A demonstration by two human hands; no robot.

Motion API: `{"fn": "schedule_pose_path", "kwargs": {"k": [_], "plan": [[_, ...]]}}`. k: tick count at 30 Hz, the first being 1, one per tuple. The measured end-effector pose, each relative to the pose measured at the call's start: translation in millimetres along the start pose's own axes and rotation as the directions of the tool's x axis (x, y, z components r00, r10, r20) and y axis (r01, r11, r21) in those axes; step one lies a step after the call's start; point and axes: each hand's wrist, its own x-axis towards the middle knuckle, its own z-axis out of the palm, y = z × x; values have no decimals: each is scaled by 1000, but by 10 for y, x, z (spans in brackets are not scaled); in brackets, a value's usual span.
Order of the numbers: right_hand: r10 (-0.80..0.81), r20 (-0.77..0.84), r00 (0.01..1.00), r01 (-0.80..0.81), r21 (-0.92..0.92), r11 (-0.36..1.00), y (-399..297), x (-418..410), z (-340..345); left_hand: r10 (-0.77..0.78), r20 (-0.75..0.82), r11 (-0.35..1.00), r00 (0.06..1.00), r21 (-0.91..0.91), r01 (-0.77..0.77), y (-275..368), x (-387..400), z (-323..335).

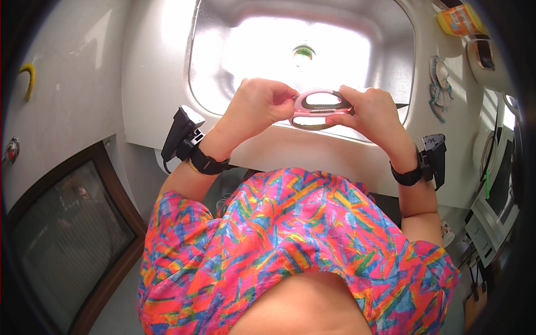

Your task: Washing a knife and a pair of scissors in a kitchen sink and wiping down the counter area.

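Kitchen scissors [322,111] with pink and dark handles are held level over the near rim of the stainless-steel sink [387,54]. My right hand [370,111] grips them about the pivot, thumb on the near side. A dark blade tip pokes out to the right beyond that hand, and the rest of the blades is hidden behind it. At the far left end of the handles, my left hand [264,100] has its fingers bunched in a pinch against the upper loop. A toothed metal part shows between the two handle loops.
Bright glare fills the sink floor around a greenish drain [304,52]. On the right of the counter lie a crumpled cloth [440,86], a yellow-orange container [460,20] and a white appliance [488,63]. Left, a yellow hook-shaped thing [29,81] hangs by a brown-framed glass panel [113,188].
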Motion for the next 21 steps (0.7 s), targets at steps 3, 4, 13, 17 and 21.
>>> {"fn": "schedule_pose_path", "kwargs": {"k": [3,4,13,17,21], "plan": [[2,30,1000,-2,-20,1000,-13,-1,-2,-13,-2,1000,1000,-14,13,-12,-13,2],[7,37,999,-6,-21,1000,-11,-6,2,-2,16,1000,1000,2,2,-11,-16,-3],[9,48,999,-8,-28,1000,-50,-24,-19,12,31,1000,999,21,-13,5,-15,-10],[26,72,997,-24,-37,999,-76,-41,-42,-2,39,1000,999,11,1,-12,-11,3],[32,89,996,-27,-49,998,-65,-54,-21,36,36,999,999,21,-37,-16,-4,17]]}}
